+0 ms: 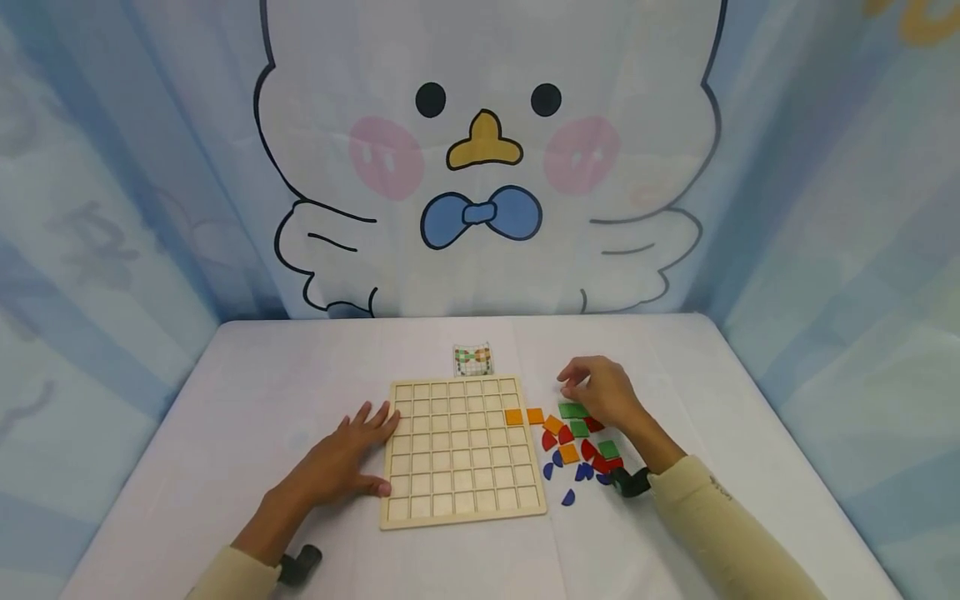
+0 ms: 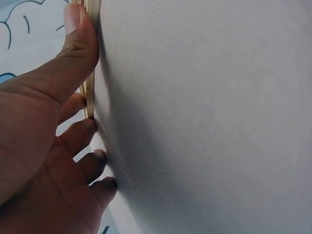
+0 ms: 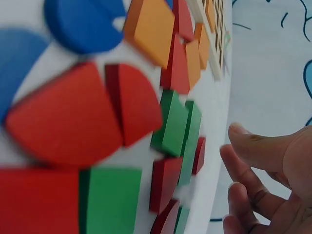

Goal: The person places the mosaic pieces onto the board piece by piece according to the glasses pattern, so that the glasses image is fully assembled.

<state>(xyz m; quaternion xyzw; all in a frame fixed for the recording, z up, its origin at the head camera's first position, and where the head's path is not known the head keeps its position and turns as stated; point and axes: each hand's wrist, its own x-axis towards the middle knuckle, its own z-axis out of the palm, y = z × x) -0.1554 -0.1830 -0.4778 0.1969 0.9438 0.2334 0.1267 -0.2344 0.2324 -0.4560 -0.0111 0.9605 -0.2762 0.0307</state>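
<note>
A pale wooden grid board point(image 1: 465, 524) lies on the table, one orange square point(image 1: 513, 417) in a cell near its right side. My left hand point(image 1: 341, 462) rests at the board's left edge with fingers spread; in the left wrist view the thumb point(image 2: 80, 34) touches the board's side. My right hand point(image 1: 606, 393) hovers just beyond the loose pieces, nearest the green pieces point(image 1: 573, 411). Its fingers are loosely bent, and the right wrist view shows nothing between thumb and fingers. Around it lie red pieces point(image 3: 68, 117), orange squares point(image 3: 148, 31) and blue half-rounds point(image 3: 85, 24).
A small printed card point(image 1: 472, 360) with a coloured grid pattern lies behind the board. The white table point(image 1: 225, 400) is enclosed by cartoon-printed curtains point(image 1: 480, 275). A dark wrist strap point(image 1: 630, 482) sits close to the red and blue pieces.
</note>
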